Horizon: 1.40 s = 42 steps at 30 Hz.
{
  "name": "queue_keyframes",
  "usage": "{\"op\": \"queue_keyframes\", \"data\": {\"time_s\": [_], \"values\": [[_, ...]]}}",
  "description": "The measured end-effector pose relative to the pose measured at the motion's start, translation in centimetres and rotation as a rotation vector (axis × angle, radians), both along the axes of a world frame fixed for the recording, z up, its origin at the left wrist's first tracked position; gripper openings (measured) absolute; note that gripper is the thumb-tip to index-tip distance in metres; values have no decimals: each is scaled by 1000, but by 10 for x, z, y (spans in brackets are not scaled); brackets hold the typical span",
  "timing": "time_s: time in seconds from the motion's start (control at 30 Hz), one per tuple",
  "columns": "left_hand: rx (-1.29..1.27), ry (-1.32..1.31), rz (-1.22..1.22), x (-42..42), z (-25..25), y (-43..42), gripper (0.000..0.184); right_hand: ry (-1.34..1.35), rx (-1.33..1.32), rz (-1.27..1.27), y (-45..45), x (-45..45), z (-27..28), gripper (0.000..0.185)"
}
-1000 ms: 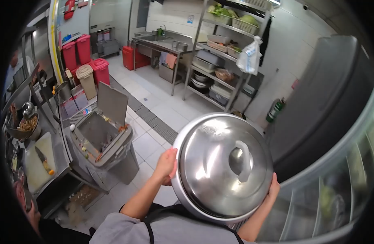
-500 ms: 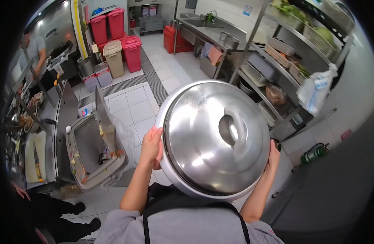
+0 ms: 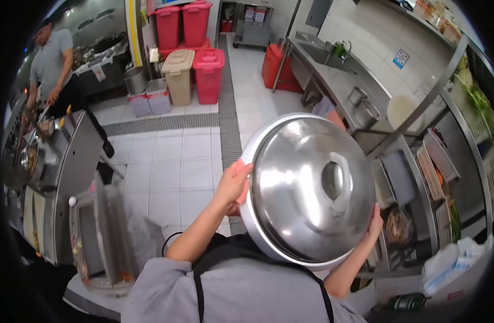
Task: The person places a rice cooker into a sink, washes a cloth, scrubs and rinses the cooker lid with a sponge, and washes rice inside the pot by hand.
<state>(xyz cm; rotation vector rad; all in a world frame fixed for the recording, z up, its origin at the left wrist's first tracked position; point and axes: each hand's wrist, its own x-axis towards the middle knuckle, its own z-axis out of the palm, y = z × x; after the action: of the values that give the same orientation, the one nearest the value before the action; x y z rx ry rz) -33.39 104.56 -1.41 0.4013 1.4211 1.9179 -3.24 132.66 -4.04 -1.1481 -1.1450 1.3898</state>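
A large round metal pot [image 3: 249, 215] is held up in front of my chest, tilted so that its top faces me. Its domed, shiny lid [image 3: 295, 188] sits on it and has a loop handle [image 3: 343, 183] towards the right. On the pot's left side, my left hand [image 3: 235, 185] is closed round the rim, thumb on the outer edge. My right hand [image 3: 374, 223] grips the opposite side, its fingers partly hidden behind the pot. The pot's underside and contents are out of sight.
Metal shelving [image 3: 429, 145] with baskets stands close on the right. Left are a waste bin [image 3: 88, 237] and a counter [image 3: 69, 167], with a person [image 3: 56, 64] working behind. Red bins [image 3: 208, 81], a beige bin [image 3: 178, 81] and a sink counter [image 3: 333, 70] stand ahead. A floor drain [image 3: 161, 124] crosses the tiles.
My view has turned, and the waste bin has shifted left and down while the shelving is nearer. Both hands keep their hold on the pot, which sits further right in view.
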Motion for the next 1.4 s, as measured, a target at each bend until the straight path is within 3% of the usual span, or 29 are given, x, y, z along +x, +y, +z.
{"op": "queue_keyframes", "data": {"time_s": [0.07,0.13,0.3,0.4,0.43,0.53,0.73,0.8,0.93,0.97,1.07,1.1,1.17,1.27,1.3,1.4], "values": [[22,26,-59,-49,0,40,23,39,90,83,60,-66,11,39],[153,68,272,-95,-9,86,25,152,-24,202,125,-128,1,36],[218,127,406,-216,-2,157,27,69,11,308,233,-293,1,30],[128,71,376,-311,-15,210,30,105,-6,355,298,-382,-4,30],[114,179,347,-332,-4,236,33,135,-25,407,315,-399,-12,29],[235,147,248,-397,15,318,34,56,46,237,379,-453,-15,34],[136,153,25,-516,29,496,31,52,84,-7,488,-480,23,43],[221,146,-65,-542,33,558,30,25,133,-77,530,-491,33,43],[231,174,-35,-570,29,673,24,73,162,-103,624,-513,43,31],[89,219,-41,-585,23,694,23,89,154,-149,651,-521,42,28],[195,316,47,-615,-7,781,22,-17,146,-118,716,-543,50,30],[-39,227,-131,-614,26,781,23,-43,141,-91,732,-551,49,30],[-54,353,-65,-629,13,830,25,1,144,-158,769,-568,53,31],[-117,418,-290,-664,1,888,32,-43,155,-163,818,-576,43,34],[-118,515,-208,-674,-20,917,35,-82,134,-176,830,-577,39,34],[-215,353,-534,-705,-5,967,42,-159,111,-246,849,-583,35,35]]}}
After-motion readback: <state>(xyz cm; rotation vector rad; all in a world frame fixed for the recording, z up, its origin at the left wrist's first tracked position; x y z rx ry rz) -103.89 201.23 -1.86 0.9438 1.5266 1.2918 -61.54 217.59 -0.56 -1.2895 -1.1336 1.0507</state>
